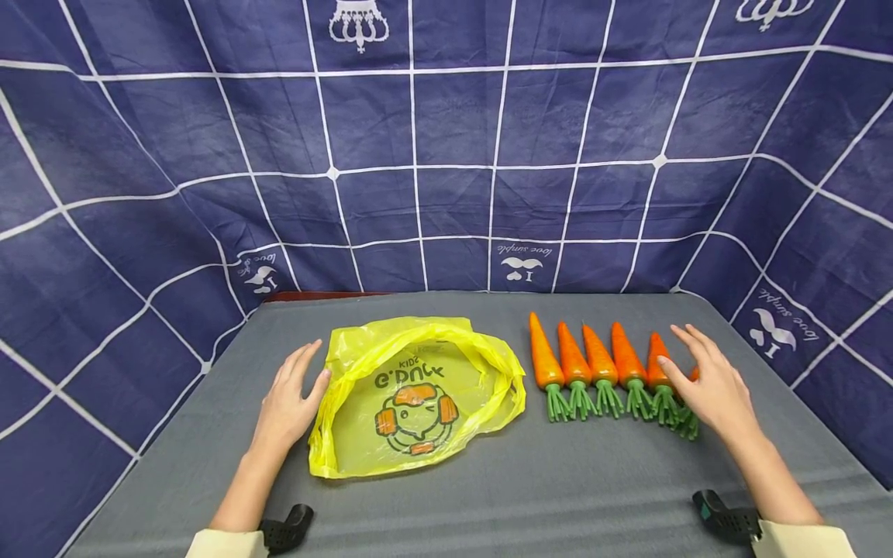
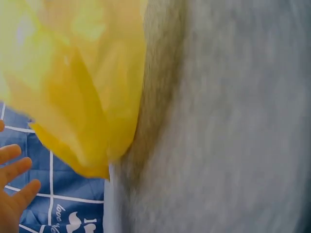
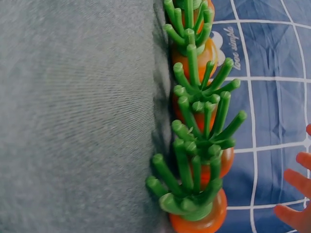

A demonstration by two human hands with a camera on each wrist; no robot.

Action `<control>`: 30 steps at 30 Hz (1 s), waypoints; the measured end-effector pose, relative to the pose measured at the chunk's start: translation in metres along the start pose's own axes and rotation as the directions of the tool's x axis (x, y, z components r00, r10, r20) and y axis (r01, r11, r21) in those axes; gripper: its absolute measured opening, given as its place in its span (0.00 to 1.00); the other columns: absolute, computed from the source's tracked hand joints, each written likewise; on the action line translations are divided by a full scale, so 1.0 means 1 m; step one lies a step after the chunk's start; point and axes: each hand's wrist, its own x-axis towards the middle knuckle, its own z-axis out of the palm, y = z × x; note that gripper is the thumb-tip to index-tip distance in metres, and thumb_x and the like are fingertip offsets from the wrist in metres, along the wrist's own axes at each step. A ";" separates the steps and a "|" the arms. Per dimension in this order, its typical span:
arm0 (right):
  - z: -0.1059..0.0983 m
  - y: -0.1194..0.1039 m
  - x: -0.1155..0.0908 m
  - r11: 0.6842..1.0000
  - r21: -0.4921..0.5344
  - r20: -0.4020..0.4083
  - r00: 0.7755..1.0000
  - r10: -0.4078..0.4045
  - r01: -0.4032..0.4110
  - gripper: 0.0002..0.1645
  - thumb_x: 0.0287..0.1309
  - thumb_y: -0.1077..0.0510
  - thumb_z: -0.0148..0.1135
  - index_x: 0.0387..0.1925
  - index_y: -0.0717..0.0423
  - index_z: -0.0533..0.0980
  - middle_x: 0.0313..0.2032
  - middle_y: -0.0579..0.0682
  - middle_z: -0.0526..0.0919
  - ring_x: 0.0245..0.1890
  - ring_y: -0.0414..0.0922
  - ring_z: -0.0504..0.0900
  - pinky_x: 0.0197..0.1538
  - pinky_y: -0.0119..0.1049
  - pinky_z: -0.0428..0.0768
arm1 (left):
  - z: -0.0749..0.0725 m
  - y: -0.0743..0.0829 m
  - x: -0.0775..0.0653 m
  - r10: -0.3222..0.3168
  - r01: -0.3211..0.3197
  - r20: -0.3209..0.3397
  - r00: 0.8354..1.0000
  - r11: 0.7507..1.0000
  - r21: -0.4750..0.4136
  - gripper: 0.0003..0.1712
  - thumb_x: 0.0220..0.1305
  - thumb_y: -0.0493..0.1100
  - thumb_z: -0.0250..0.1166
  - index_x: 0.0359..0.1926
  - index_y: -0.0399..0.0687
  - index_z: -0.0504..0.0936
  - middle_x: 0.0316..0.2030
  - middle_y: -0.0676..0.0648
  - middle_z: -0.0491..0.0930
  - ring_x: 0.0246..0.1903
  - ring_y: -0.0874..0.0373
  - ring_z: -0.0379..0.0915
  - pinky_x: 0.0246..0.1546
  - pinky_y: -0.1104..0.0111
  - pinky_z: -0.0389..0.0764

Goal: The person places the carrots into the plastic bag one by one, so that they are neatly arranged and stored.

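A yellow plastic bag [image 1: 418,368] with a printed duck lies on the grey table, its mouth spread wide. My left hand [image 1: 293,399] is just beyond the bag's left edge, fingers extended and thumb apart; whether the thumb touches the bag I cannot tell. In the left wrist view the bag [image 2: 82,87] rises close beside the fingers [image 2: 17,170]. Several orange toy carrots [image 1: 598,356] with green stems lie in a row right of the bag. Over the row's right end is my right hand [image 1: 715,391], fingers spread and holding nothing, partly hiding the last carrot.
A grey cloth [image 1: 544,496] covers the table. Blue curtains with white grid lines [image 1: 453,201] enclose the back and both sides. A reddish-brown strip [image 1: 314,296] shows at the back left edge. Dark wrist devices [image 1: 287,528] are worn on both arms.
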 end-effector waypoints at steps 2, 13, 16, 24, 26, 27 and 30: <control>0.000 0.002 -0.002 1.000 0.007 -0.002 1.000 0.016 -0.016 0.35 0.61 0.44 0.50 0.67 0.46 0.55 0.66 0.61 0.56 0.61 0.67 0.58 0.49 0.68 0.56 | 0.002 0.000 -0.001 0.005 -0.006 -0.037 0.999 0.999 -0.037 0.30 0.66 0.56 0.48 0.66 0.53 0.59 0.63 0.39 0.60 0.61 0.39 0.56 0.52 0.37 0.60; 0.005 0.016 -0.010 0.994 0.051 0.009 0.995 0.096 -0.096 0.35 0.62 0.46 0.49 0.68 0.47 0.54 0.69 0.60 0.51 0.62 0.68 0.55 0.45 0.71 0.57 | 0.016 -0.002 -0.008 -0.063 0.018 -0.133 0.989 0.948 -0.318 0.25 0.68 0.50 0.48 0.62 0.45 0.64 0.59 0.38 0.65 0.57 0.44 0.61 0.56 0.49 0.63; 0.006 0.020 -0.012 0.991 0.068 0.015 0.993 0.118 -0.119 0.34 0.62 0.46 0.48 0.68 0.47 0.54 0.69 0.59 0.51 0.63 0.68 0.55 0.44 0.71 0.57 | 0.020 -0.002 -0.009 -0.091 0.033 -0.128 0.988 0.917 -0.397 0.24 0.68 0.48 0.48 0.62 0.44 0.65 0.58 0.39 0.65 0.58 0.45 0.61 0.57 0.50 0.63; 0.008 0.027 -0.015 0.978 0.088 0.021 0.982 0.188 -0.189 0.33 0.63 0.45 0.45 0.68 0.44 0.54 0.69 0.58 0.50 0.64 0.67 0.54 0.41 0.71 0.57 | 0.023 0.000 -0.012 -0.143 0.075 -0.093 0.985 0.855 -0.514 0.23 0.68 0.47 0.48 0.62 0.46 0.64 0.59 0.43 0.66 0.59 0.52 0.62 0.57 0.76 0.65; 0.008 0.028 -0.015 0.977 0.096 0.023 0.982 0.188 -0.189 0.33 0.63 0.45 0.45 0.68 0.44 0.54 0.69 0.58 0.50 0.64 0.67 0.54 0.42 0.71 0.57 | 0.022 0.001 -0.013 -0.138 0.070 -0.084 0.987 0.830 -0.553 0.23 0.68 0.46 0.49 0.62 0.46 0.64 0.60 0.44 0.66 0.59 0.53 0.62 0.52 0.87 0.62; 0.008 0.029 -0.016 0.977 0.099 0.023 0.982 0.186 -0.188 0.33 0.63 0.45 0.45 0.68 0.45 0.54 0.69 0.58 0.50 0.64 0.67 0.54 0.41 0.71 0.57 | 0.022 0.001 -0.014 -0.132 0.065 -0.078 0.988 0.821 -0.567 0.23 0.68 0.46 0.49 0.62 0.46 0.64 0.60 0.44 0.66 0.59 0.54 0.62 0.49 0.90 0.60; 0.009 0.030 -0.016 0.979 0.121 0.013 0.987 0.163 -0.163 0.32 0.64 0.46 0.46 0.68 0.47 0.55 0.68 0.60 0.52 0.63 0.67 0.54 0.43 0.71 0.57 | 0.022 0.001 -0.015 -0.113 0.057 -0.055 0.992 0.796 -0.603 0.23 0.68 0.44 0.49 0.63 0.45 0.64 0.61 0.44 0.65 0.59 0.54 0.61 0.48 0.92 0.59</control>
